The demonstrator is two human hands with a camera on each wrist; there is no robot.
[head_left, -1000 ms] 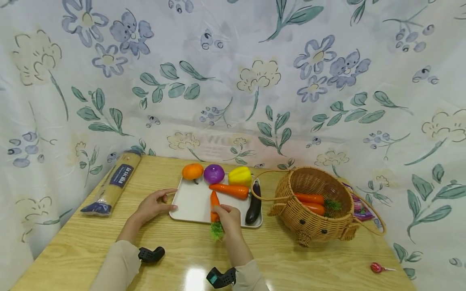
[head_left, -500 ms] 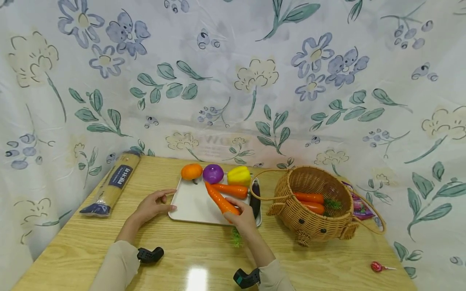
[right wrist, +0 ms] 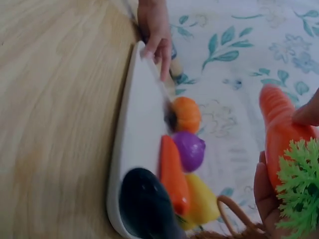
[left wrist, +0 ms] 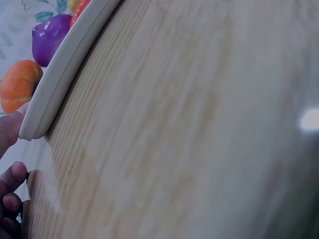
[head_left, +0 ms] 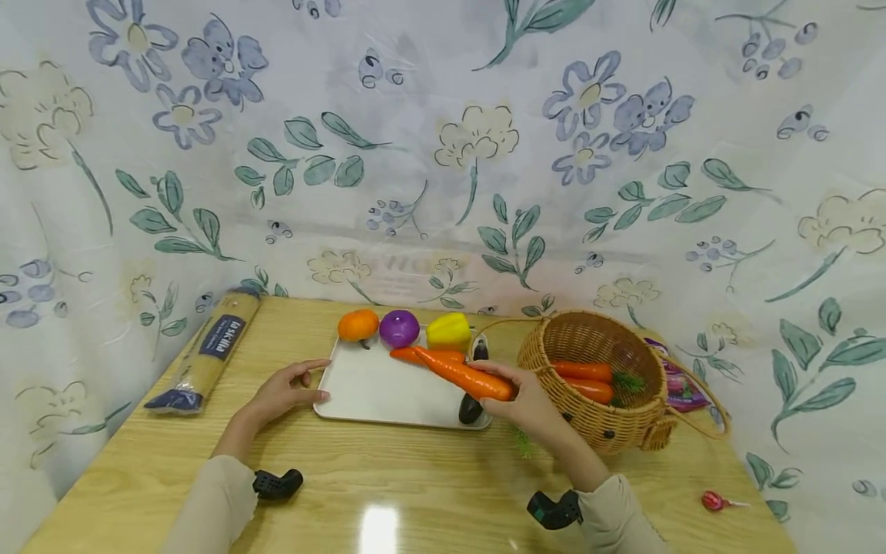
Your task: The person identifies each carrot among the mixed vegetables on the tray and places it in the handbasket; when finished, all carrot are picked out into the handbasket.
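My right hand point(head_left: 529, 404) grips an orange carrot point(head_left: 471, 377) by its thick end, above the right side of a white tray point(head_left: 388, 396). The carrot's green top point(right wrist: 304, 184) hangs below the palm in the right wrist view. My left hand point(head_left: 287, 388) rests at the tray's left edge, thumb and forefinger touching the rim and spread apart. On the tray lie an orange pumpkin point(head_left: 358, 326), a purple onion point(head_left: 399, 329), a yellow pepper point(head_left: 448, 332), a second carrot point(right wrist: 173, 174) and a dark eggplant point(right wrist: 144, 201). The held carrot partly hides the second one in the head view.
Right of the tray stands a wicker basket point(head_left: 588, 419) with carrots point(head_left: 581, 372) inside. A purple packet point(head_left: 681, 388) lies behind it, and a lollipop point(head_left: 713, 501) lies at the front right. A pasta bag point(head_left: 214, 350) lies at the left. A floral curtain point(head_left: 415, 154) hangs behind the table.
My right hand has lifted the carrot from the tray's front and carried it right, towards the basket, its tip turning to point left. My left hand has stayed at the tray's edge.
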